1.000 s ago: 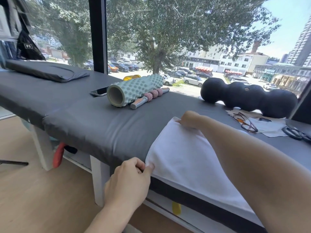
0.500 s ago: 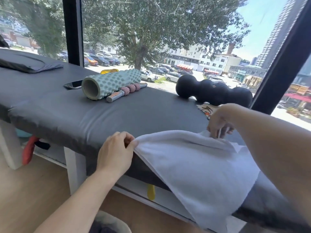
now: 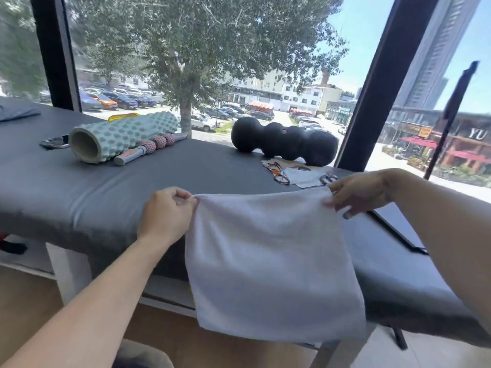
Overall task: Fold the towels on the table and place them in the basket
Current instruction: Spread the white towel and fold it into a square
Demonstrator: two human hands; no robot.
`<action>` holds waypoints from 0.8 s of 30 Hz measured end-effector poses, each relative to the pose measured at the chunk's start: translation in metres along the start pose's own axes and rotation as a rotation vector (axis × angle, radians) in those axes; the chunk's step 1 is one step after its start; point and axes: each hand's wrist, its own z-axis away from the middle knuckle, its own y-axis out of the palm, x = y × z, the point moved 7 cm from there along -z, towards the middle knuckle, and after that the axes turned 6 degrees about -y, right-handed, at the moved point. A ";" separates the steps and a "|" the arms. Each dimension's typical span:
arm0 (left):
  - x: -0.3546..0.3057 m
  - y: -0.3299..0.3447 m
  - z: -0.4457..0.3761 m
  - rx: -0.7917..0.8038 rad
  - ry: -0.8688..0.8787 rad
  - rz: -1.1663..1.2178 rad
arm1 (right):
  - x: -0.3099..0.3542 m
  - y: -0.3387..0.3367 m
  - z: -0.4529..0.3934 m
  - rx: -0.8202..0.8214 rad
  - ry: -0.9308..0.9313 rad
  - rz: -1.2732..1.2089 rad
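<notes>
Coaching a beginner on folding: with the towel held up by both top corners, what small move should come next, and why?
Probably bring the two corners together. The left hand and right hand each pinch a top corner of the white towel, which hangs flat and open in front of the table, so it looks ready to be halved.

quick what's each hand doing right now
Left hand: closed, pinching the top left corner of the white towel.
Right hand: closed, pinching the towel's top right corner.
</notes>
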 end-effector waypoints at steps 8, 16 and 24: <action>-0.010 0.016 -0.017 0.112 -0.109 0.555 | -0.011 0.007 -0.034 -0.388 -0.040 -0.200; -0.003 0.061 -0.045 0.242 0.099 0.229 | -0.016 0.008 -0.063 -0.961 -0.166 0.052; -0.007 0.092 -0.047 0.379 0.209 -0.305 | -0.025 0.017 -0.071 -1.103 -0.153 0.245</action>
